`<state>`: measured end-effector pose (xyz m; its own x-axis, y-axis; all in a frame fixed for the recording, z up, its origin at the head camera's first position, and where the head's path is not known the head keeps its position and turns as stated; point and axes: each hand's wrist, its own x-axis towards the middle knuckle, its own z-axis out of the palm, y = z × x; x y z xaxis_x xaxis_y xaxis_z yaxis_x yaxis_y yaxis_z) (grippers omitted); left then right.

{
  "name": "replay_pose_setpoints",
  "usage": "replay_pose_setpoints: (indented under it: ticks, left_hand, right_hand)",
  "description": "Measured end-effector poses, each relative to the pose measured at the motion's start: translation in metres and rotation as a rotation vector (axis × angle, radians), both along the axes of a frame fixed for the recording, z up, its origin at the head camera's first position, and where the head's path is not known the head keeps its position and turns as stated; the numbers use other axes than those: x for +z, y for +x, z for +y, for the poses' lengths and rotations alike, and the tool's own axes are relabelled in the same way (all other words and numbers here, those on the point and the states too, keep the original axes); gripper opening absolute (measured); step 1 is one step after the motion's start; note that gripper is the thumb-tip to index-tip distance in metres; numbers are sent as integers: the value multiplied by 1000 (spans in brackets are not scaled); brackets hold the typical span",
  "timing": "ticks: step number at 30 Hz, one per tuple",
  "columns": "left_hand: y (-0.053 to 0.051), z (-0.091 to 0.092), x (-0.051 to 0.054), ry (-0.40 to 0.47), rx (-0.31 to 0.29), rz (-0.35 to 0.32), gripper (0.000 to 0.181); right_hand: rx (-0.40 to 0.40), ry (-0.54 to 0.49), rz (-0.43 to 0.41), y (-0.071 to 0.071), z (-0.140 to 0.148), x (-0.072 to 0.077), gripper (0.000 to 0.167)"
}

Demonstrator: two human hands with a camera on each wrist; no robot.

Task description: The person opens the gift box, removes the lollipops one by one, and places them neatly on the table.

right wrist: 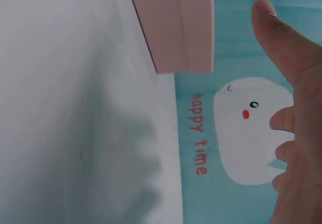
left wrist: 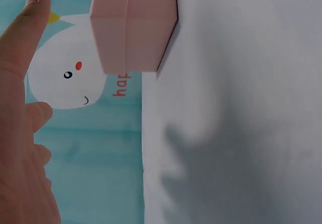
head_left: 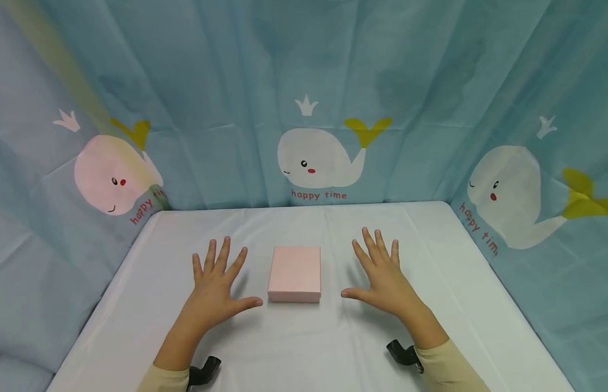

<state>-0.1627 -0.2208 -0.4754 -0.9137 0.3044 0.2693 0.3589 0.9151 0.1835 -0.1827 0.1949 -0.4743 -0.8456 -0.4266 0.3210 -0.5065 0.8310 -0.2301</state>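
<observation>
A pink lidded box (head_left: 295, 272) lies closed on the white-covered table, between the two hands. To its left, my left hand (head_left: 213, 294) hovers with fingers spread and thumb pointing at the box, apart from it. On the other side my right hand (head_left: 387, 286) is held the same way, fingers splayed, also not touching. In the left wrist view the box (left wrist: 136, 27) shows its lid seam, with the left hand (left wrist: 20, 133) beside it. The right wrist view shows the box (right wrist: 176, 27) near the thumb of the right hand (right wrist: 307, 118). Nothing is in either hand.
A white cloth (head_left: 294, 348) covers the table. Blue curtains (head_left: 211, 81) with printed whales enclose its back and both sides. A black wrist mount (head_left: 205, 371) sits under the left wrist and another black mount (head_left: 403, 354) under the right.
</observation>
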Motion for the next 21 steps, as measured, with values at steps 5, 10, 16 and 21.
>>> replay_pose_setpoints:
  ticks: [5,10,16,21]
  left_hand:
    - [1,8,-3,56,-9,-40,118]
    - [3,14,-8,108,-14,-79,116]
    - [3,19,-18,178,-29,-93,115]
    - [3,24,-25,264,-49,-87,114]
  right_hand:
    - [3,-19,-42,1,-12,-3,117]
    - [18,-37,-60,3,-25,-7,113]
    - [25,-91,-110,8,-38,-9,113]
    - [22,-177,-177,10,-47,-8,112]
